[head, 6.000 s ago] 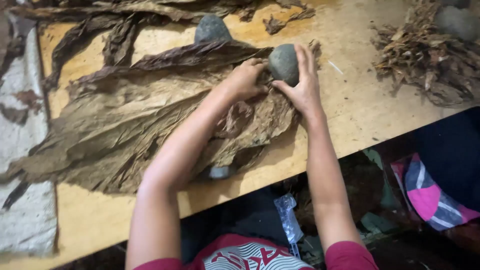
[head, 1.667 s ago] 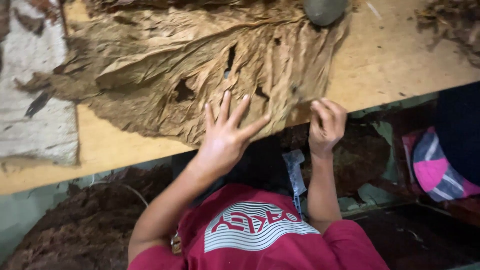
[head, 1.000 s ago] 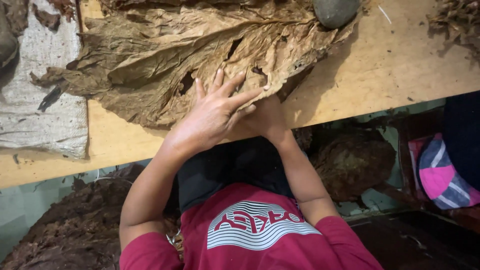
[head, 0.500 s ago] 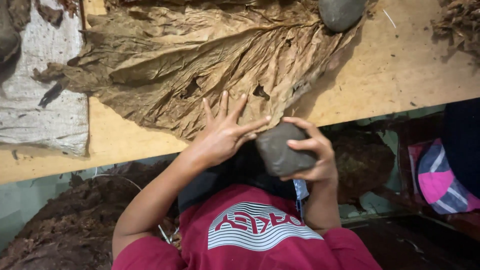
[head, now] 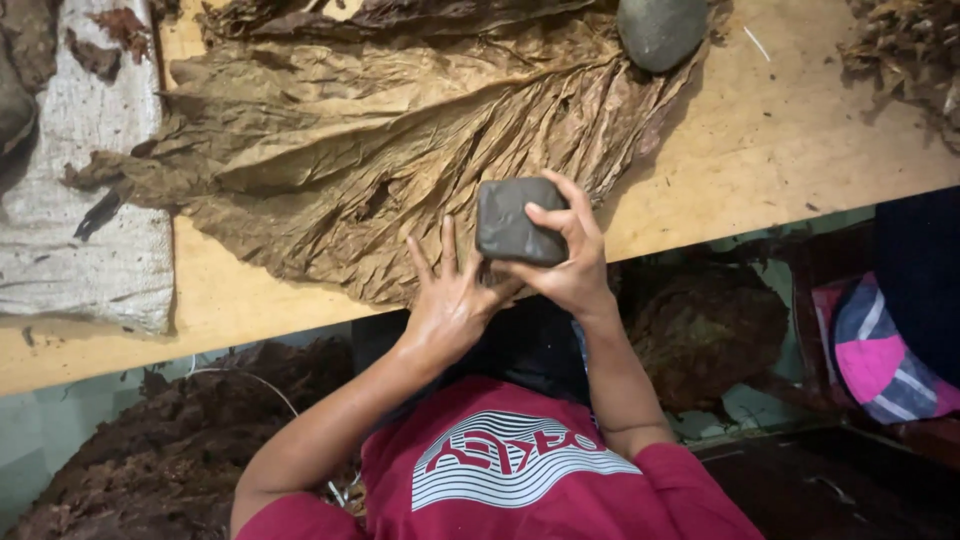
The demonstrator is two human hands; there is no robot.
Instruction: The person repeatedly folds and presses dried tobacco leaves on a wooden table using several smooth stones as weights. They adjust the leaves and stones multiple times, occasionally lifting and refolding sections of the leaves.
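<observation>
Right hand (head: 570,265) has its grip closed around a dark grey, blocky stone (head: 520,220), thumb across the near face and fingers wrapped over the right edge, holding it just above the lower edge of the leaf (head: 400,160) at the centre of the frame. Left hand (head: 450,300) lies just beside it, lower left of the stone, its grip wide: palm down, fingers spread flat on the leaf's near edge, holding nothing.

Broad, brown and wrinkled, the leaf is spread over the wooden bench (head: 780,150) from the upper left towards the upper right. A second stone (head: 660,30), rounder and grey, sits on the leaf's far right corner at the top of the frame, well apart from the hands. A pale cloth (head: 90,230) covers the bench at the left edge, touching the leaf's stem end. Dry leaf scraps (head: 910,50) are piled in the upper right corner.
</observation>
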